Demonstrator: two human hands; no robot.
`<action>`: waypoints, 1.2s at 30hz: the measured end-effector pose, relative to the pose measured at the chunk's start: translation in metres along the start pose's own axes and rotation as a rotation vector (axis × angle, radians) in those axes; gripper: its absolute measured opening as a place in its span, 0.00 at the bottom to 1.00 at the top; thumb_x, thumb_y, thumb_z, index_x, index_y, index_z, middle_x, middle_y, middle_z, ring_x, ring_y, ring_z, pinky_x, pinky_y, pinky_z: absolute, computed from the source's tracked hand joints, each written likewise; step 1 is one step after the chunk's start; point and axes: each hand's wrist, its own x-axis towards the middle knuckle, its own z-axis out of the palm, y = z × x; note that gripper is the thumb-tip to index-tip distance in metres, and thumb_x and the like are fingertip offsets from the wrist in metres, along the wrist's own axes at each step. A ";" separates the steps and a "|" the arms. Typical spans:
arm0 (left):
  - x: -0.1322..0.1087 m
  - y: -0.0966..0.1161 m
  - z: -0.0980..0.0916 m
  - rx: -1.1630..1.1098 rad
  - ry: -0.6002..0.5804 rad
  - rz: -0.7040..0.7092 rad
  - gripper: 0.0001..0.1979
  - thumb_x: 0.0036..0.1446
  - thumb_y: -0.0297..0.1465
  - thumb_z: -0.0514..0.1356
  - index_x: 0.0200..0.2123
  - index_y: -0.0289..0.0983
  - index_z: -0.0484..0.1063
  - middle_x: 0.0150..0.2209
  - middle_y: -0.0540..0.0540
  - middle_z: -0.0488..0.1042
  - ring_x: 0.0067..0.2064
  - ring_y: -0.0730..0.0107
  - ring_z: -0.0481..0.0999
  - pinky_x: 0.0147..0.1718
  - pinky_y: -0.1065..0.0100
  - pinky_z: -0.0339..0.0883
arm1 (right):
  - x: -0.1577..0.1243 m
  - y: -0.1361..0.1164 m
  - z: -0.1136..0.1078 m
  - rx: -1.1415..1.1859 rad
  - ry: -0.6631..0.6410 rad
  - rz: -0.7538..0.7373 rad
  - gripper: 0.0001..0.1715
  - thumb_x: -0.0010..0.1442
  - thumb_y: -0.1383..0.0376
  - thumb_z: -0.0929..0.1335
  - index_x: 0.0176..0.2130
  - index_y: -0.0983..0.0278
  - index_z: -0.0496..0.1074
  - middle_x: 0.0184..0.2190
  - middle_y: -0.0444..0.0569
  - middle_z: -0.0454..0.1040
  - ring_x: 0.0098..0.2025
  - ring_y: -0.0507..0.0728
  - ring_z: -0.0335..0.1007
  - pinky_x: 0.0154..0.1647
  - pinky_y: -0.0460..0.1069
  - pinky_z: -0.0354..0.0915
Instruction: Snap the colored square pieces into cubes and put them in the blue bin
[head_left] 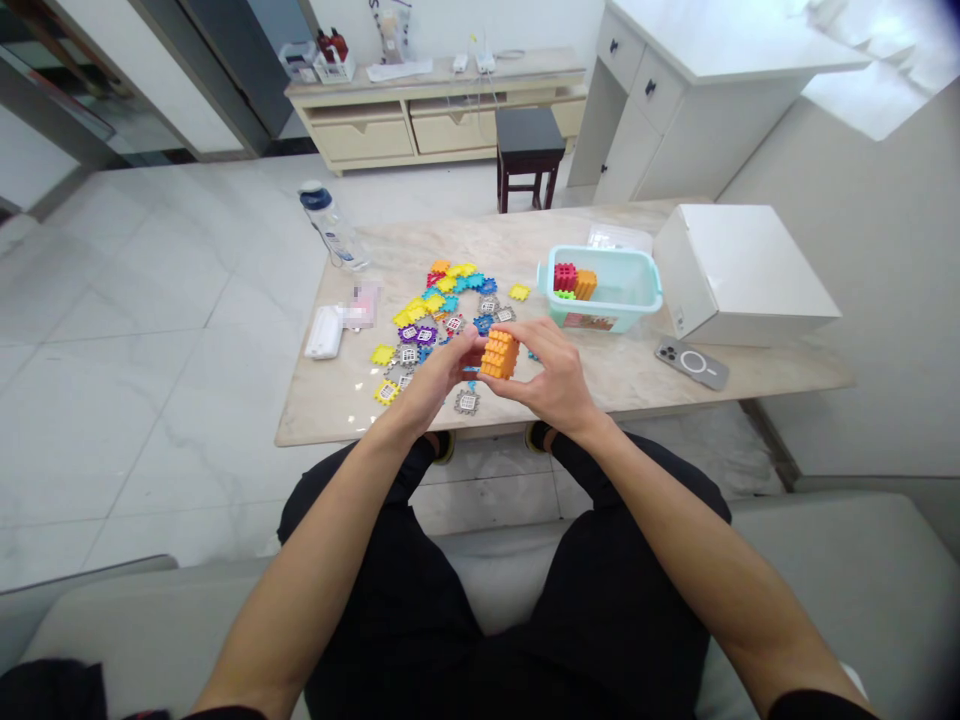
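An orange cube (500, 354) built from toothed plastic tiles is held over the near part of the marble table (645, 372). My left hand (441, 372) grips its left side and my right hand (549, 375) grips its right side and underside. Several loose tiles (439, 305) in yellow, blue, purple, grey and red lie spread on the table just behind and to the left of my hands. A pale green plastic bin (637, 292) stands beyond my right hand and holds a red cube (565, 276) and an orange cube (585, 284).
A white box (739, 270) stands at the table's right end with a phone (691, 363) in front of it. A water bottle (331, 224) and a white remote (325, 332) lie at the left. A dark stool (529, 150) and a low sideboard (442, 110) stand beyond.
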 end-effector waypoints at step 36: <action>-0.002 -0.003 -0.006 -0.044 -0.217 -0.162 0.24 0.53 0.53 0.79 0.39 0.37 0.88 0.44 0.40 0.88 0.52 0.51 0.86 0.56 0.55 0.78 | 0.001 0.012 -0.006 0.086 -0.080 -0.194 0.30 0.69 0.56 0.79 0.67 0.54 0.81 0.57 0.53 0.86 0.59 0.66 0.81 0.65 0.63 0.77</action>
